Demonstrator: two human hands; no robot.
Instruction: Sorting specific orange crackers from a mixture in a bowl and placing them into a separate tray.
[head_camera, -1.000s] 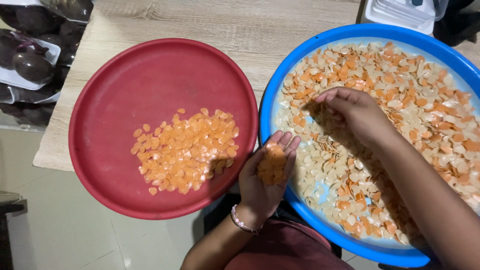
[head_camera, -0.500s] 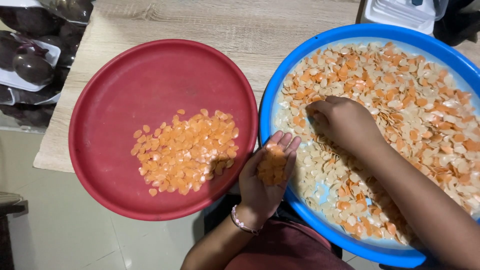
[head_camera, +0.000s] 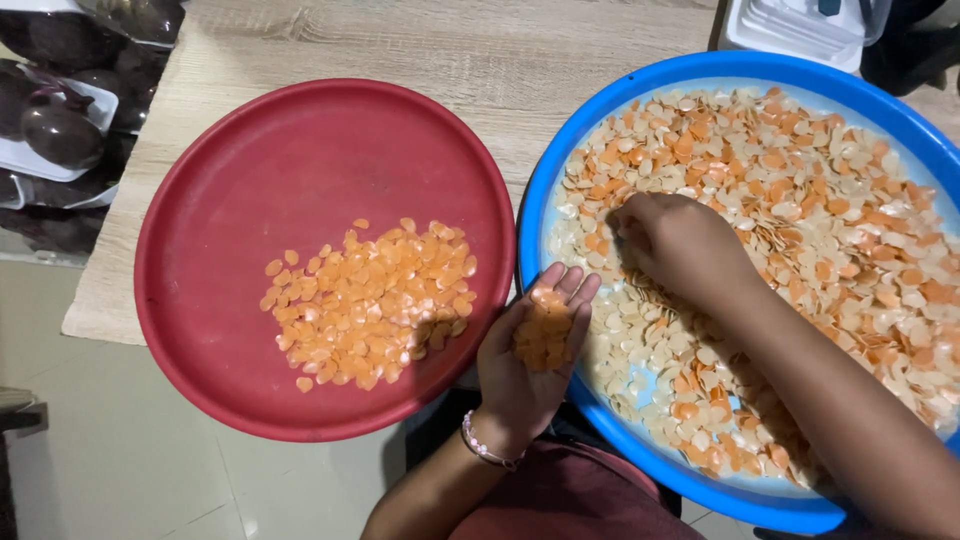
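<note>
Taking the red round tray (head_camera: 200, 300) as the landmark: to its upper left, at the picture's left edge, lies a white shallow packing tray (head_camera: 30, 160) wrapped in clear film, holding dark, rounded, glossy pieces. Above that, near the top edge, sits a clear plastic bag (head_camera: 140, 15) with more dark contents. Far to the red tray's upper right, at the top edge, stands a white plastic container (head_camera: 800, 30), partly cut off.

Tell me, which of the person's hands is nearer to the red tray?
Left. The left hand is cupped, palm up, just off the red tray's right rim; the right hand is farther away, inside the blue basin.
</note>
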